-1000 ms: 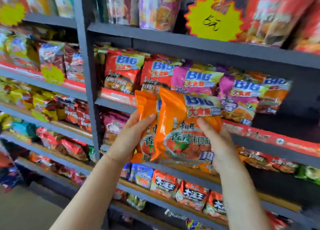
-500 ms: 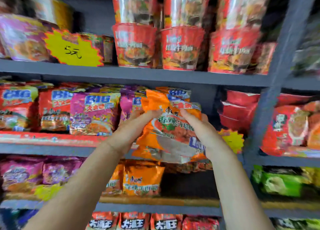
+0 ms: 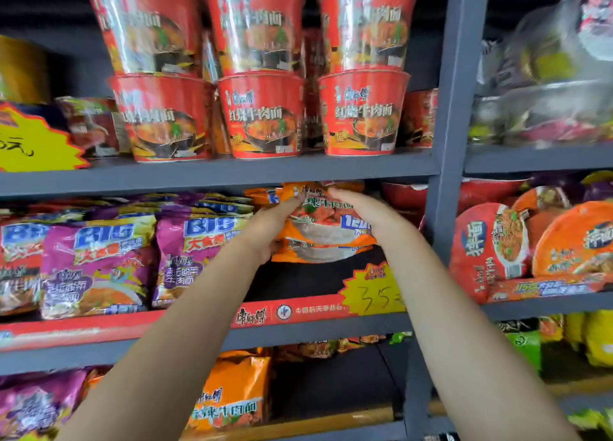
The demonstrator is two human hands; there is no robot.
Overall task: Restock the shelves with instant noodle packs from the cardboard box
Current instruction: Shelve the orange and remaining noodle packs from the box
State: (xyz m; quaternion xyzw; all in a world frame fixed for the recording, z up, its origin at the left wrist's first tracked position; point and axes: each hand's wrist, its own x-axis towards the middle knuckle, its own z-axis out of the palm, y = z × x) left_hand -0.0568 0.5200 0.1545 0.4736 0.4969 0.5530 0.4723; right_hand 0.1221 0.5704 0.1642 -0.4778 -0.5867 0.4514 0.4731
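Both hands held a small stack of crinkly orange plastic instant noodle packs [image 3: 323, 231] between them, raised into the gap at the right end of the grey metal middle shelf [image 3: 318, 329]. The left hand [image 3: 270, 228] curled round the stack's left edge, fingers on the front and palm under the corner; the right hand [image 3: 371, 218] gripped the right edge, fingers bent over the top. At least two packs showed, one behind the other. The stack hung clear above the shelf floor, just under the shelf board carrying the red paper noodle bowls [image 3: 265, 115]. Left of the grip stood purple plastic noodle packs [image 3: 199, 254], nearly touching the left wrist; right of it rose the grey upright post [image 3: 447, 162]; below it sat a yellow starburst price tag [image 3: 371, 293] on the red shelf strip.

The step in hand looked like placing: the packs were inside the bay but not yet set down. The next move probably called for lowering and pushing them back into the dark empty slot, standing them upright, then loosening both grips without dragging the purple neighbours
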